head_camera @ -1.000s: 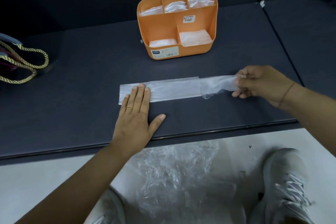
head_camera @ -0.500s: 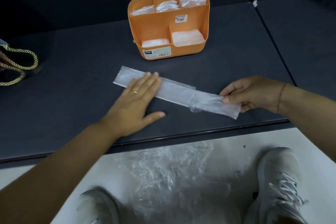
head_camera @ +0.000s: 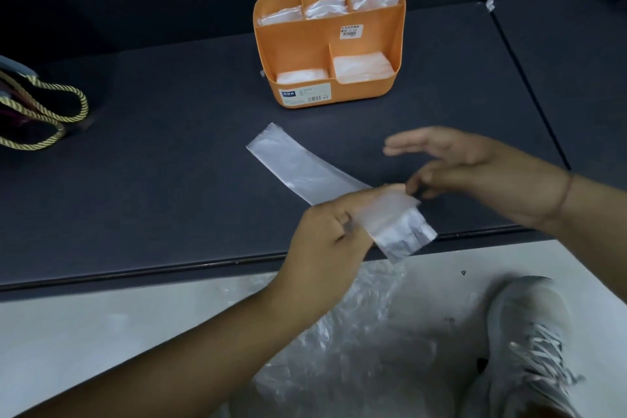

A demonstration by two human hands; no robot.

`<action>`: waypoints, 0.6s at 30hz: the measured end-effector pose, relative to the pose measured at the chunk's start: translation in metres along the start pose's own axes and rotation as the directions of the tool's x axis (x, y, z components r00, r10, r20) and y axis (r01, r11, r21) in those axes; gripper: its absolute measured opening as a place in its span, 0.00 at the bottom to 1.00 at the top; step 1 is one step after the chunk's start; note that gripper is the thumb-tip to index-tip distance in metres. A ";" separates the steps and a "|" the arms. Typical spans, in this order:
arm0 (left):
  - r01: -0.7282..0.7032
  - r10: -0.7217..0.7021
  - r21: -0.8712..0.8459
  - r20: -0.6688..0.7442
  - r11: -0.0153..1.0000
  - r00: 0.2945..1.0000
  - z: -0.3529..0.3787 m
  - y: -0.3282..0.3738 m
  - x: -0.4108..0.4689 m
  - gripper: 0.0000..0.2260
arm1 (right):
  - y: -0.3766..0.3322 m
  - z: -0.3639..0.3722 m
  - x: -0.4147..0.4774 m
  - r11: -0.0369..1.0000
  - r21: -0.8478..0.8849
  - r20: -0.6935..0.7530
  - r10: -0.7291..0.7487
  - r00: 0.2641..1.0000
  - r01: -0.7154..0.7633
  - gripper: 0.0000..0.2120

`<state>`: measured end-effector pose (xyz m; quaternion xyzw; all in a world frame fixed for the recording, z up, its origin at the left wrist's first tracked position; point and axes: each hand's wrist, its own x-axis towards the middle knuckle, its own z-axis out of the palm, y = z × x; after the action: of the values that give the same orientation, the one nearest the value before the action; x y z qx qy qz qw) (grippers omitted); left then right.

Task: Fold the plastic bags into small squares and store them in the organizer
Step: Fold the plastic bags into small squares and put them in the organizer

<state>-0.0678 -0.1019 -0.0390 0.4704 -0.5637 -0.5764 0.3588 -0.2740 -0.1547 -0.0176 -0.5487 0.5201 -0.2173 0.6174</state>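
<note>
A clear plastic bag (head_camera: pixel 298 166), folded into a long narrow strip, lies diagonally on the dark table (head_camera: pixel 152 146). Its far end points toward the orange organizer (head_camera: pixel 305 44), and its near end hangs at the table's front edge. My left hand (head_camera: pixel 329 234) grips that near end, with the film draped over its fingers. My right hand (head_camera: pixel 468 170) hovers just right of the strip with its fingers loosely spread, holding nothing. The organizer stands at the back centre. Folded white bags fill its three rear compartments and its two front ones.
A bag with gold rope handles (head_camera: pixel 40 112) lies at the table's left edge. A heap of crumpled clear plastic bags (head_camera: pixel 346 343) sits on the pale floor below the table, beside a grey sneaker (head_camera: pixel 529 343). A seam (head_camera: pixel 529 85) divides the table on the right.
The strip has swung from lying across the table to a steep diagonal. My left hand left the far end and now grips the near end. My right hand let go and lifted away.
</note>
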 end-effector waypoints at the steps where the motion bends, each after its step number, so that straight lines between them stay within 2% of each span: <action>1: 0.050 -0.050 -0.045 -0.012 0.998 0.999 -0.003 0.003 0.004 0.15 | 0.004 0.002 0.006 0.999 0.011 0.146 -0.035 0.989 0.033 0.26; 3: 0.140 -0.143 -0.084 -0.034 0.987 0.989 -0.011 0.002 0.014 0.11 | 0.010 0.011 0.016 0.999 0.008 0.335 -0.043 0.941 0.043 0.33; 5: 0.229 -0.235 -0.132 -0.033 0.965 0.971 -0.018 -0.005 0.023 0.10 | 0.016 0.020 0.026 1.000 -0.016 0.349 -0.013 0.937 0.019 0.29; 8: 0.334 -0.357 -0.260 -0.042 0.906 0.933 -0.027 -0.009 0.031 0.12 | 0.022 0.035 0.035 0.998 -0.018 0.223 0.056 0.973 -0.053 0.15; 11: 0.392 -0.457 -0.410 -0.068 0.823 0.887 -0.037 -0.012 0.039 0.11 | 0.028 0.045 0.038 0.991 -0.066 0.011 0.115 0.993 -0.114 0.09; 15: 0.430 -0.533 -0.396 -0.200 0.812 0.822 -0.062 -0.025 0.056 0.11 | 0.026 0.053 0.041 0.979 -0.129 -0.122 0.145 0.982 -0.161 0.07; 18: 0.404 -0.505 -0.342 -0.291 0.848 0.813 -0.077 -0.027 0.070 0.07 | 0.026 0.057 0.044 0.971 -0.150 -0.170 0.161 0.972 -0.186 0.06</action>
<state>-0.0127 -0.1888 -0.0689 0.6402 -0.2734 -0.6163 0.3682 -0.2156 -0.1585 -0.0668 -0.5313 0.6292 -0.1611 0.5439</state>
